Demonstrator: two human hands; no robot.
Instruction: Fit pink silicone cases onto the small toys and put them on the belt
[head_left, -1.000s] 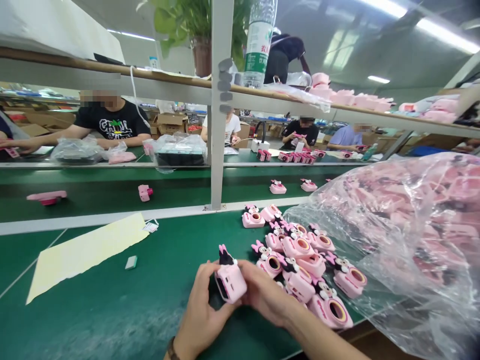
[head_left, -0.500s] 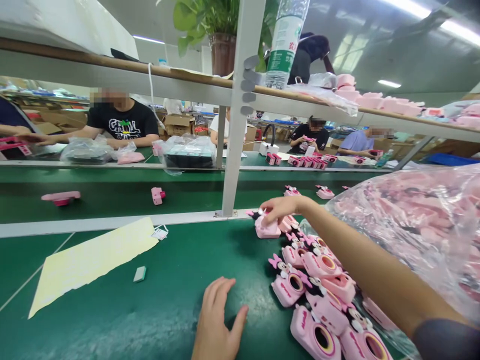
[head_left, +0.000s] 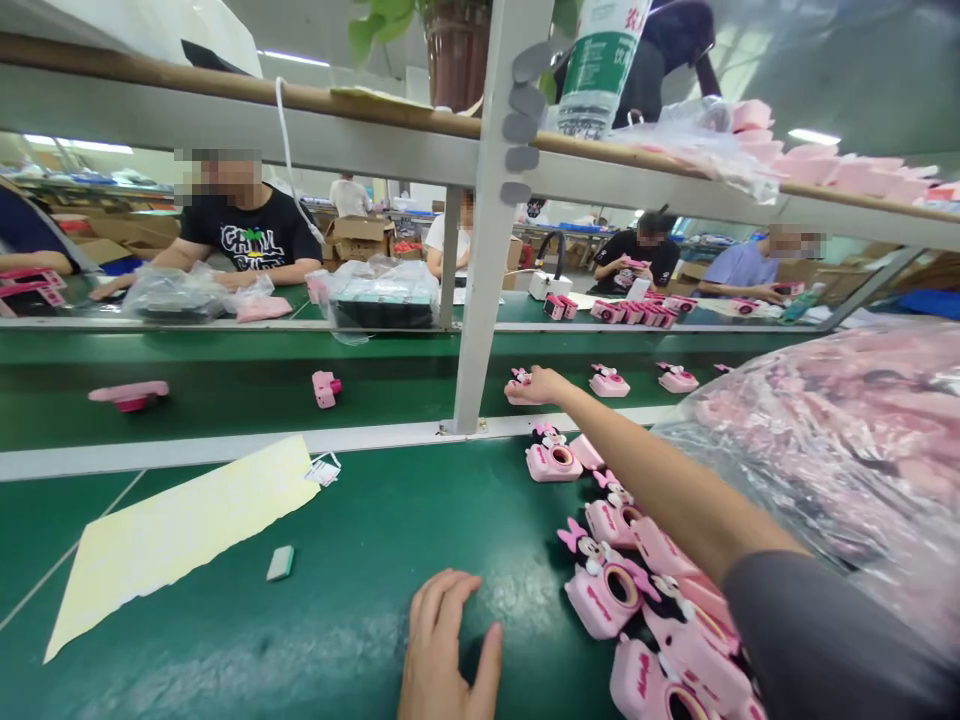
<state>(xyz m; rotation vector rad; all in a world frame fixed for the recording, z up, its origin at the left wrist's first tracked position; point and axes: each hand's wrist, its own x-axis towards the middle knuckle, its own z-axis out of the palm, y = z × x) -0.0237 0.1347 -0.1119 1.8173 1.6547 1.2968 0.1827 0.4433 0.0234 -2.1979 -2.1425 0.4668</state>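
My right hand (head_left: 549,385) reaches over the white rail and has its fingers round a pink camera case (head_left: 519,392) on the green belt beyond. Resting at the bottom centre of the green table, my left hand (head_left: 450,645) holds nothing, its fingers apart. Another pink case with a mouse figure (head_left: 553,460) lies just on the near side of the rail. Several more such cases (head_left: 604,598) are heaped to the right of my left hand, partly under my right arm.
A yellow sheet (head_left: 187,530) and a small pale green block (head_left: 280,563) lie at left. A metal post (head_left: 487,230) rises from the rail (head_left: 360,437). A big clear bag of pink parts (head_left: 847,430) fills the right. People sit beyond the belt.
My right hand has moved away from the case on the near side of the rail to a case on the belt beyond. My left hand stays open on the table. The view has shifted slightly.
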